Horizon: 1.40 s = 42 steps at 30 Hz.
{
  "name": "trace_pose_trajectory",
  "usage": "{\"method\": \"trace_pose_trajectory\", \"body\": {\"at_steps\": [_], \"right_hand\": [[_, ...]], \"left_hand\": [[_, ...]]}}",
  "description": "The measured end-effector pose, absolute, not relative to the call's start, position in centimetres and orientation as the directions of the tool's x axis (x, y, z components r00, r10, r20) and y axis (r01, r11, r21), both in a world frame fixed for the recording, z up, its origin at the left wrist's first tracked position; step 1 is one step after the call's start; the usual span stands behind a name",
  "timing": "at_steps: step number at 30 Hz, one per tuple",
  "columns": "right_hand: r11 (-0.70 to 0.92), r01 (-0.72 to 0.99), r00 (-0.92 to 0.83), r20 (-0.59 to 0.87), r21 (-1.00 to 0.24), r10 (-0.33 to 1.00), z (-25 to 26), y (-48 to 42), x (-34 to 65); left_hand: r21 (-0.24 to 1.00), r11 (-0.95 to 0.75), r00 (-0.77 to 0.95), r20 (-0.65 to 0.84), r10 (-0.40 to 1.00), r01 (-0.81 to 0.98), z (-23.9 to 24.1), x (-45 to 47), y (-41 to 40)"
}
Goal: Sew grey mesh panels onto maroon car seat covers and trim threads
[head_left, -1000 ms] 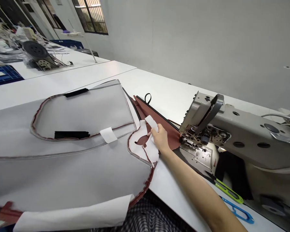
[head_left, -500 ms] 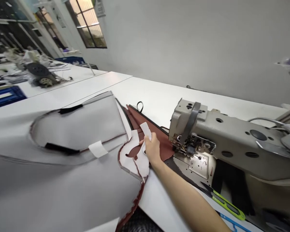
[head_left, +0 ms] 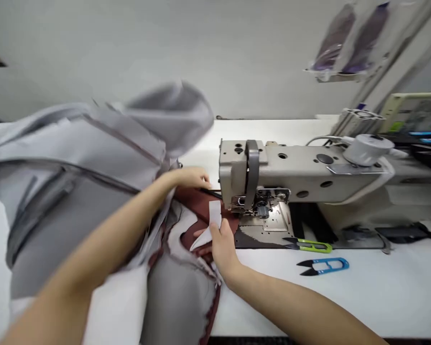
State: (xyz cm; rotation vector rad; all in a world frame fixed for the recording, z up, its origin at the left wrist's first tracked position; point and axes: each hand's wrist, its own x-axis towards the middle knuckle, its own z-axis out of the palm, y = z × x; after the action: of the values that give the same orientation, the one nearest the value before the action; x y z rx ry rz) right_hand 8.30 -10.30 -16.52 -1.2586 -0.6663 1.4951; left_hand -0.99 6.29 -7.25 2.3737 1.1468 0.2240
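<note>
A large sewn fabric piece, grey on its lining side [head_left: 175, 297] and maroon on its outer side [head_left: 194, 199], is bunched up on the left. My right hand [head_left: 224, 247] grips its white-backed curved edge, thumb on top and fingers underneath. A short white strip [head_left: 214, 211] stands up beside that thumb. Farther back, my left hand [head_left: 190, 177] has its fingers curled at the far edge of the maroon part, close to its black trim. The maroon fabric reaches the foot of the sewing machine [head_left: 262, 211], just right of both hands.
Green thread snips [head_left: 312, 245] lie by the machine's bed, and blue thread snips [head_left: 325, 265] lie in front of them on the white table [head_left: 380, 297]. Thread cones in plastic [head_left: 334, 43] hang at the upper right. A plain wall [head_left: 147, 48] stands behind.
My view has turned right. My left hand has come into view at the maroon fabric's far edge. The grey fabric, flat before, is now lifted and folded; my right hand keeps its grip.
</note>
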Motion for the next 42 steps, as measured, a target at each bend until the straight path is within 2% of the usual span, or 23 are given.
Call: {"method": "trace_pose_trajectory", "body": {"at_steps": [3, 5, 7, 11, 14, 16, 17, 19, 21, 22, 24, 26, 27, 29, 31, 35, 39, 42], "right_hand": [[-0.358, -0.451, 0.072, -0.433, -0.818, 0.899, -16.7, -10.0, 8.1], [-0.354, -0.499, 0.073, -0.445, -0.791, 0.892, -16.8, -9.8, 8.1], [-0.329, -0.503, 0.068, -0.416, -0.799, 0.907, -16.8, -9.7, 8.1], [-0.358, -0.435, -0.012, -0.392, -0.826, 0.920, -16.7, -9.8, 8.7], [-0.357, -0.223, -0.061, -0.352, -0.907, 0.934, -16.6, -10.9, 10.1], [-0.138, 0.087, -0.084, -0.145, -0.987, 0.986, -16.6, -12.0, 11.5], [0.045, 0.262, -0.145, 0.006, -0.964, 0.989, -16.7, -12.6, 12.2], [0.406, 0.510, -0.347, 0.251, -0.758, 0.904, -17.0, -13.4, 13.6], [0.603, 0.598, -0.525, 0.310, -0.528, 0.792, -17.6, -13.8, 14.5], [0.643, 0.618, -0.571, 0.304, -0.453, 0.763, -17.9, -13.9, 14.8], [0.679, 0.625, -0.618, 0.289, -0.385, 0.732, -18.2, -13.8, 15.3], [0.695, 0.604, -0.630, 0.301, -0.390, 0.716, -18.3, -13.7, 15.9], [0.686, 0.611, -0.608, 0.320, -0.395, 0.726, -18.2, -13.6, 16.3], [0.638, 0.674, -0.539, 0.342, -0.374, 0.770, -18.0, -13.4, 17.0], [0.598, 0.748, -0.508, 0.332, -0.287, 0.795, -17.8, -13.2, 17.6], [0.666, 0.738, -0.623, 0.273, -0.106, 0.733, -17.9, -12.6, 18.2], [0.688, 0.716, -0.649, 0.250, -0.118, 0.718, -18.0, -12.6, 18.3], [0.662, 0.729, -0.597, 0.311, -0.176, 0.740, -17.9, -12.6, 18.4]], "left_hand": [[0.635, -0.516, 0.789, -0.264, 0.554, 0.575, -8.7, -0.7, 7.0], [0.742, -0.452, 0.852, -0.312, 0.420, 0.495, -9.6, -1.4, 6.5], [0.825, -0.371, 0.886, -0.296, 0.357, 0.426, -10.4, -2.1, 5.6], [0.891, -0.300, 0.877, -0.185, 0.443, 0.339, -11.8, -2.5, 3.3], [0.886, -0.296, 0.828, -0.153, 0.540, 0.357, -12.2, -3.3, 0.9], [0.910, -0.218, 0.764, -0.147, 0.628, 0.354, -12.0, -4.2, -0.9], [0.936, -0.144, 0.723, -0.145, 0.675, 0.322, -11.7, -4.5, -1.7], [0.970, 0.000, 0.661, -0.165, 0.732, 0.242, -11.2, -4.4, -3.1], [0.969, 0.011, 0.696, -0.184, 0.694, 0.246, -11.2, -3.3, -3.7], [0.954, -0.070, 0.728, -0.174, 0.663, 0.291, -11.4, -2.5, -3.8], [0.859, -0.305, 0.748, -0.126, 0.651, 0.410, -12.5, -0.9, -3.6], [0.736, -0.439, 0.688, -0.050, 0.724, 0.515, -14.0, 0.3, -3.3], [0.714, -0.431, 0.639, -0.030, 0.769, 0.552, -14.6, 0.6, -3.1], [0.749, -0.341, 0.562, -0.050, 0.826, 0.568, -15.5, 0.8, -2.9], [0.800, -0.253, 0.519, -0.083, 0.851, 0.544, -15.7, 0.7, -2.7], [0.795, -0.258, 0.559, -0.121, 0.820, 0.549, -14.9, 0.6, -2.1], [0.768, -0.267, 0.576, -0.158, 0.802, 0.583, -14.8, 1.0, -1.8], [0.701, -0.288, 0.510, -0.126, 0.851, 0.652, -15.4, 1.5, -1.8]]}}
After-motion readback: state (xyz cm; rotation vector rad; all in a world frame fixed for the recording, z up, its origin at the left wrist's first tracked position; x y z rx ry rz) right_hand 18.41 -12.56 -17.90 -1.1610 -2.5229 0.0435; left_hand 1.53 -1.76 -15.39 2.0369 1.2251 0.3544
